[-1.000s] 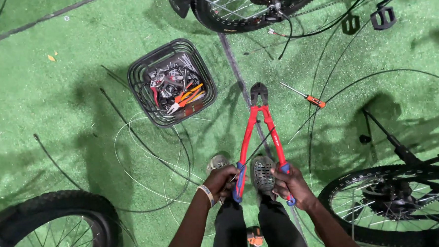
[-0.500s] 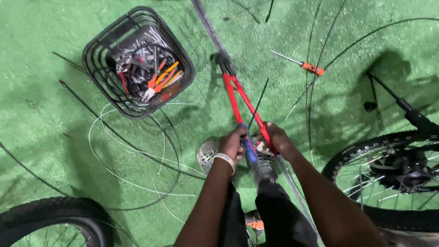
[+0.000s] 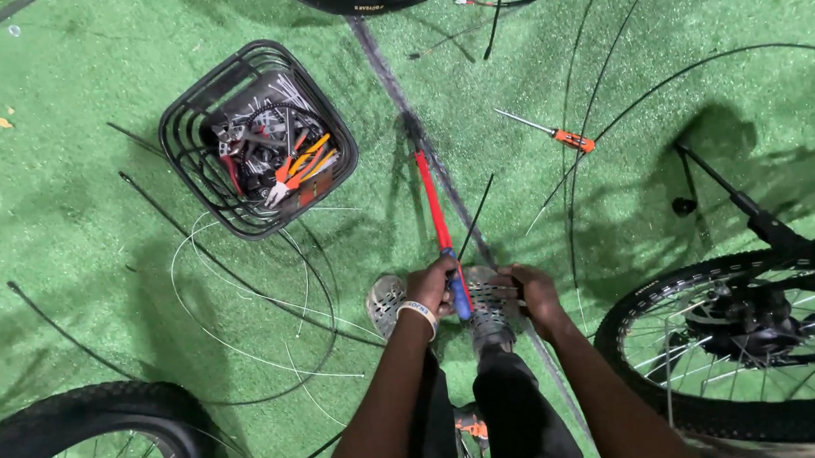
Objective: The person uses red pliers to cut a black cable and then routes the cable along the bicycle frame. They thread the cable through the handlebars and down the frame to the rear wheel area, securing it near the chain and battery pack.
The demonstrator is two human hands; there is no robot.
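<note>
Both hands were clamped on the long red-handled bolt cutter with blue sleeves (image 3: pixel 441 223), its two handles squeezed together into one line. The left hand (image 3: pixel 428 288), wearing a white wristband, had its grip shut tight round the blue sleeve; the right hand (image 3: pixel 531 292) was curled closed just beside it, though whether it held the other handle or only a cable could not be told. The cutter ran straight away from the grip, its dark head (image 3: pixel 412 128) resting on the green artificial turf floor (image 3: pixel 76 179) against a grey strip. A thin black cable (image 3: pixel 476 217) slanted up just right of the handles.

The risks, as a judgement: with the handles fully closed, the fingers sat right between them, so any slip could have pinched them. Loose white wire loops (image 3: pixel 238 328) and black cables lay just left of the grip and around the grey perforated shoes (image 3: pixel 488 299); a step back could have snagged a foot.

Room was tight. A knobbly black bicycle wheel with disc rotor (image 3: pixel 742 333) crowded the right of the grip, and another black tyre (image 3: pixel 87 435) sat low to the left. The black wire basket of pliers and parts (image 3: pixel 257 139) stood well left and beyond, an orange-handled screwdriver (image 3: pixel 550 133) beyond to the right. Open turf lay mainly far left.
</note>
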